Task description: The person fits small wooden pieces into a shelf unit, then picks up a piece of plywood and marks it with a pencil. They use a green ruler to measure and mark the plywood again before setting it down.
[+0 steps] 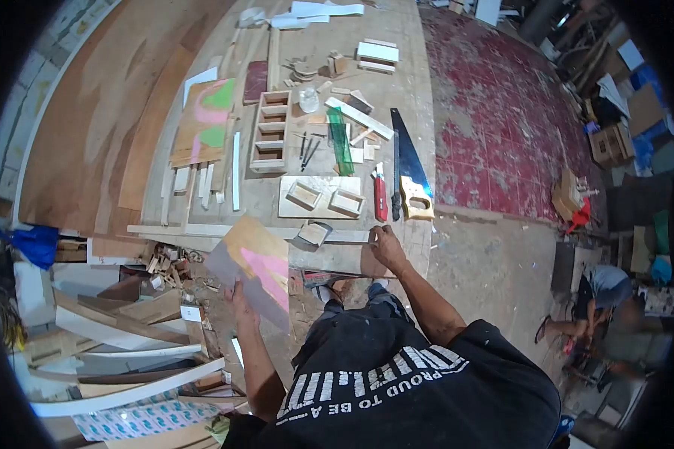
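My left hand [241, 305] is closed on the lower edge of a thin board [251, 262] painted with pink and tan patches, tilted in front of the table. My right hand [386, 248] is at the table's front edge, fingers curled together by the end of a long pale strip [337, 236]; what they grip, if anything, is hidden. Beyond it lie a red utility knife [380, 196] and a handsaw [410, 161]. A small block with dark sandpaper [314, 233] sits between my hands. Two small wooden frames [304, 196] rest on a pale board [284, 209].
A wooden compartment box [270, 150], a green ruler [340, 142], pencils, a glass jar [308, 99] and another painted board [202, 123] lie on the table [397, 247]. Wood offcuts [127, 322] crowd the lower left. Another person [603, 292] sits at the right.
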Motion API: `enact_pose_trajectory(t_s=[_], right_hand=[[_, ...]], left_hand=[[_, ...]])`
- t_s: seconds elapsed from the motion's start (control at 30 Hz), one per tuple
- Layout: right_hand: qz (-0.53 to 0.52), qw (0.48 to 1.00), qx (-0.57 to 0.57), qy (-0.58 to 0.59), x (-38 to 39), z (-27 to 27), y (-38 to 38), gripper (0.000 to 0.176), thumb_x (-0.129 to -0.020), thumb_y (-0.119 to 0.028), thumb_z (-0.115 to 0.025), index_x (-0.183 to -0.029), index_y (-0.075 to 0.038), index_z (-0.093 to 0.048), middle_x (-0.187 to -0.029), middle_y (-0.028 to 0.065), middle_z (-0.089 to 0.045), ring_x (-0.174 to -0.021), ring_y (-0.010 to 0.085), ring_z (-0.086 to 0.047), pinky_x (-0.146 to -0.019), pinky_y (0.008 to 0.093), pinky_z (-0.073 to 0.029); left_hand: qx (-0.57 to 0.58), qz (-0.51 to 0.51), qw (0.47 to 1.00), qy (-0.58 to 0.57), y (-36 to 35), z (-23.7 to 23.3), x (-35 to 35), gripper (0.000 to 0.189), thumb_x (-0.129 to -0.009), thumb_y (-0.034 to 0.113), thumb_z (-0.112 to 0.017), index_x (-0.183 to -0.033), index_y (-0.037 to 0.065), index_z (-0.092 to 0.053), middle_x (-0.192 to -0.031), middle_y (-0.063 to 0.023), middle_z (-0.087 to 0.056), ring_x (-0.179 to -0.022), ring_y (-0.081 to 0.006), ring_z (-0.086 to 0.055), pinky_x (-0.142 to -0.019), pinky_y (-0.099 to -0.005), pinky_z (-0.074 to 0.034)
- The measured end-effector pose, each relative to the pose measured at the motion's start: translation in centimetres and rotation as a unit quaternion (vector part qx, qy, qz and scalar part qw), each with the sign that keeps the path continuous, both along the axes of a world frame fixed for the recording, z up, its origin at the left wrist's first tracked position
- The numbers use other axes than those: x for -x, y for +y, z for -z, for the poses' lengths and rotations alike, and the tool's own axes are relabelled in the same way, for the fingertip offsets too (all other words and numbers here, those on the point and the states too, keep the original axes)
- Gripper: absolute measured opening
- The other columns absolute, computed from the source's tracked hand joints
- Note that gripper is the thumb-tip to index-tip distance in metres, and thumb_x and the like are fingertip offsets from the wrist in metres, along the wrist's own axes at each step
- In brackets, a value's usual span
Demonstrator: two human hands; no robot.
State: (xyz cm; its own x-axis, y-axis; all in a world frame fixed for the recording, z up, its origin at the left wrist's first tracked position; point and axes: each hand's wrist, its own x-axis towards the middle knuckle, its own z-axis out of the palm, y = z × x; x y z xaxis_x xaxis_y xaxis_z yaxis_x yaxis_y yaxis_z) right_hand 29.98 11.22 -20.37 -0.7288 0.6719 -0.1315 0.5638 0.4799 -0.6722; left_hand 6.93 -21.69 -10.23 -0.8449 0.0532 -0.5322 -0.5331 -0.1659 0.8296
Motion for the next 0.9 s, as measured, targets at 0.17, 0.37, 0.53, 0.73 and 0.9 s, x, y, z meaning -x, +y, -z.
enact_pose_trajectory(t_s=[0.17,0.37,0.53,0.73,0.9], right_hand=[[0.089,0.996,-0.023,0.007,-3.5,-1.6,1.3,0.049,-0.076,-0.002,-0.068,-0.122,0.004,-0.054,-0.118,0.0271,-0.055,-0.102,0.044,-0.058,-0.089,0.0477,-0.051],[0.102,0.976,-0.174,-0.087,-6.5,-3.3,7.5,0.041,-0.076,-0.004,-0.065,-0.116,0.002,-0.056,-0.122,0.0248,-0.054,-0.108,0.043,-0.055,-0.093,0.05,-0.047],[0.005,0.979,-0.193,-0.061,-2.3,-2.4,11.8,0.019,-0.085,-0.015,-0.058,-0.089,0.0,-0.068,-0.087,0.0211,-0.066,-0.082,0.0387,-0.067,-0.07,0.0476,-0.055],[-0.03,0.977,-0.132,-0.165,2.0,-0.4,11.9,0.017,-0.087,-0.014,-0.058,-0.086,-0.001,-0.069,-0.084,0.0179,-0.072,-0.074,0.0321,-0.073,-0.063,0.0433,-0.058],[-0.002,0.987,-0.106,-0.123,3.2,-0.9,11.5,0.021,-0.084,-0.018,-0.064,-0.088,0.003,-0.065,-0.082,0.0223,-0.07,-0.077,0.0365,-0.072,-0.065,0.0456,-0.058]], left_hand=[[-0.033,0.098,0.995,0.004,2.0,1.4,2.7,0.038,-0.097,0.013,-0.058,-0.135,0.007,-0.051,-0.125,-0.0097,-0.061,-0.108,-0.0259,-0.062,-0.091,-0.042,-0.051],[-0.034,0.16,0.986,0.01,4.3,1.0,-0.3,0.048,-0.094,0.008,-0.062,-0.14,0.008,-0.046,-0.128,-0.0066,-0.059,-0.114,-0.0223,-0.057,-0.096,-0.0386,-0.048],[0.003,0.138,0.99,0.038,6.5,0.4,-6.5,0.048,-0.095,0.004,-0.058,-0.142,0.005,-0.044,-0.133,-0.0077,-0.056,-0.121,-0.0221,-0.052,-0.104,-0.038,-0.042],[0.049,0.07,0.996,0.018,4.9,-1.6,-13.1,0.046,-0.095,0.002,-0.057,-0.139,0.005,-0.047,-0.133,-0.0071,-0.056,-0.12,-0.0217,-0.053,-0.104,-0.0379,-0.04],[0.165,-0.019,0.985,-0.047,2.1,-2.5,-17.3,0.076,-0.091,0.015,-0.065,-0.154,0.006,-0.024,-0.161,-0.0142,-0.021,-0.148,-0.029,-0.017,-0.119,-0.0471,-0.014]])
